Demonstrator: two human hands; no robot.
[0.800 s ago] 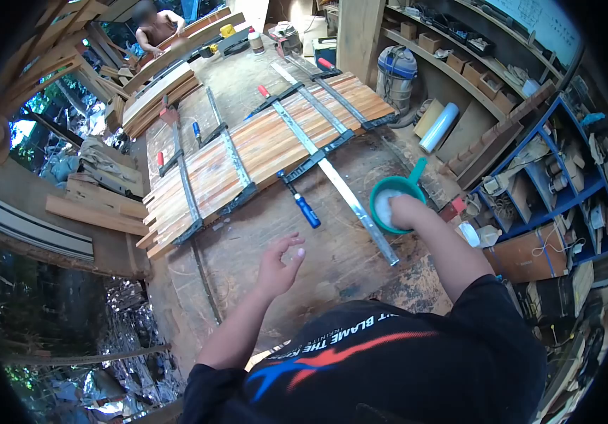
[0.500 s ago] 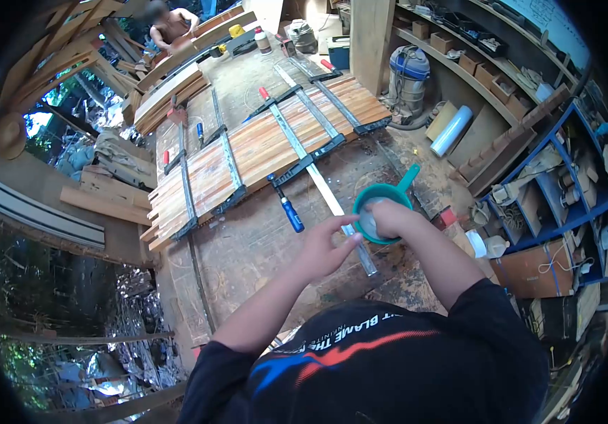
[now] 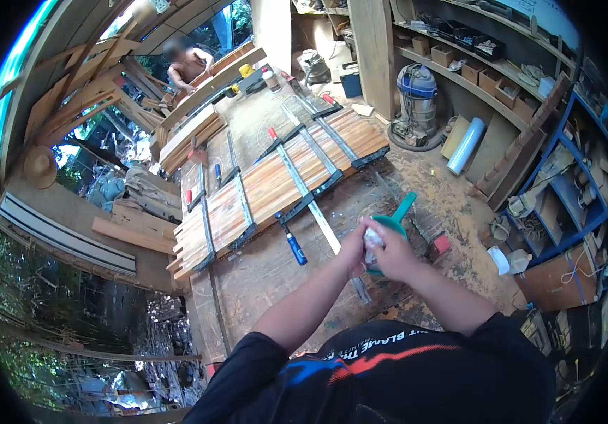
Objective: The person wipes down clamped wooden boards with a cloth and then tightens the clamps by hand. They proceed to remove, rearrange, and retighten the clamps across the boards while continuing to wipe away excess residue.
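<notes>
The person's left hand (image 3: 352, 253) and right hand (image 3: 394, 257) are pressed together over the near side of the green dipper (image 3: 398, 219), fingers curled around a white wad (image 3: 372, 239) that shows between them; whether it is cloth, sponge or foam cannot be told. The likeliest trouble is dripping: if the wad is wet and the squeeze drifts left of the dipper's rim, liquid could land on the tabletop (image 3: 258, 286) or the silver clamp bar (image 3: 325, 231), which runs just left of the dipper and passes beneath the left hand. A wrist dropping too low could also bump that bar and jar the clamped wood strips (image 3: 265, 177), farther off and to the dipper's left. Pressing down on the rim might tip the dipper, since no hand visibly steadies its handle; its contents are hidden by the fingers. A sweep of the left forearm could catch the blue clamp handle (image 3: 296, 249), well left of the dipper, while the right forearm might brush the red block (image 3: 442, 244) near the dipper's right side. A slick wad could also slip out if the fingers loosen unevenly.
</notes>
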